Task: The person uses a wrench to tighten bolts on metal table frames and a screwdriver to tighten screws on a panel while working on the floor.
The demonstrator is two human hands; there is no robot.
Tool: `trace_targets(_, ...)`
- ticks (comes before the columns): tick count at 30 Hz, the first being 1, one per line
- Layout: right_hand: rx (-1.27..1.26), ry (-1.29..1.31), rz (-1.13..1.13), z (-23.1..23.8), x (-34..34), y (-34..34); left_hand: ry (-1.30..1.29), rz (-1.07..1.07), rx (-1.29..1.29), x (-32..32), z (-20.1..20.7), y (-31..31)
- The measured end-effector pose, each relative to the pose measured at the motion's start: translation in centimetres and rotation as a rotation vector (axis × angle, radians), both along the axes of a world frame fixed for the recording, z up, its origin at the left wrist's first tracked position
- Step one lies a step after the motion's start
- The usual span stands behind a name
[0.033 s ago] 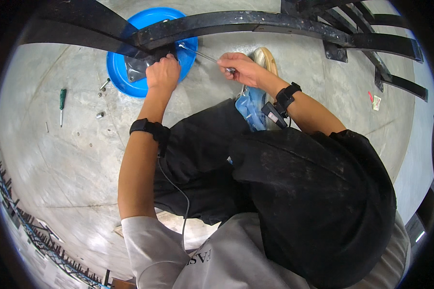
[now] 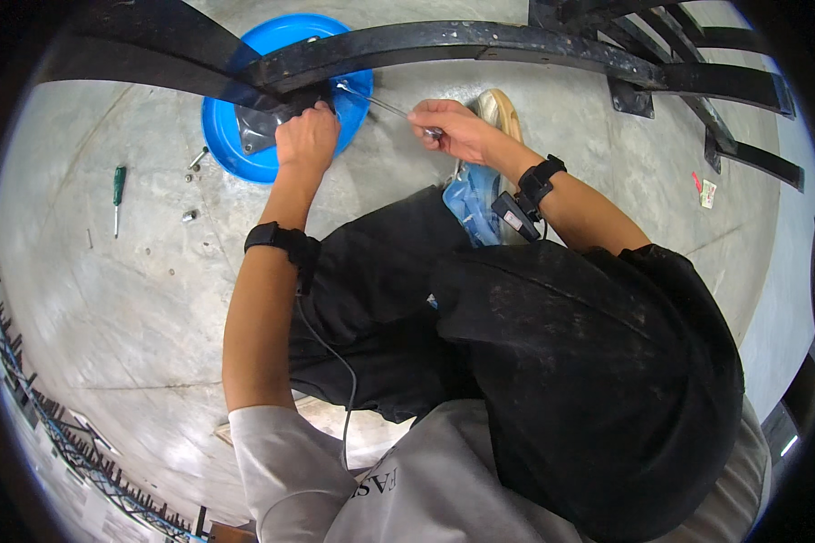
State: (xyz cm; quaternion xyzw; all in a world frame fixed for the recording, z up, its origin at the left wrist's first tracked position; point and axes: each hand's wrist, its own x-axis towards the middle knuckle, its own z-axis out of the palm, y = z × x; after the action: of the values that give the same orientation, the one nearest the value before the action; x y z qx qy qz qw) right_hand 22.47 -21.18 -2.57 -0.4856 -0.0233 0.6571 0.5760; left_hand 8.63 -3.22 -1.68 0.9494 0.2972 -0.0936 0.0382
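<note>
My left hand (image 2: 306, 138) is closed under the black metal beam (image 2: 426, 41), against a black plate (image 2: 258, 131). What its fingers grip is hidden. The plate sits within a round blue tray (image 2: 226, 149) on the floor. In my right hand (image 2: 453, 128) is a slim metal wrench (image 2: 385, 106). Its far end reaches over the tray's right rim, close under the beam, and a round dark end shows at my fingers.
On the grey floor to the left lie a green-handled screwdriver (image 2: 118, 195), a bolt (image 2: 198, 157), a metal socket (image 2: 189, 216) and small loose pieces. More black frame bars (image 2: 733, 86) stand at the right, near a small paper label (image 2: 708, 194). My shoe (image 2: 498, 113) is beside my right hand.
</note>
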Motion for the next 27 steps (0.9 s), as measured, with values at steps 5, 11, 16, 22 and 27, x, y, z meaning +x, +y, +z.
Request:
trace_targets(5, -0.053, -0.04, 0.024, 0.5, -0.2, -0.1, 0.114, -0.004, -0.026, 0.3, 1.0, 0.1)
trace_targets(11, -0.017, -0.026, 0.046, 0.3, 0.2, 0.1, -0.043, 0.024, 0.085, -0.1, 1.4, -0.2)
trace_targets(16, -0.028, -0.04, 0.034, -0.1, 0.1, -0.1, 0.056, -0.024, -0.001, 0.3, 1.1, 0.1)
trace_targets(22, -0.004, -0.028, 0.048, 0.0, -0.2, 0.0, 0.08, -0.033, 0.046, -0.1, 1.1, -0.4)
trace_targets(27, -0.011, -0.021, 0.061, -0.2, -0.1, -0.1, 0.123, 0.055, -0.009, -0.3, 1.4, 0.3)
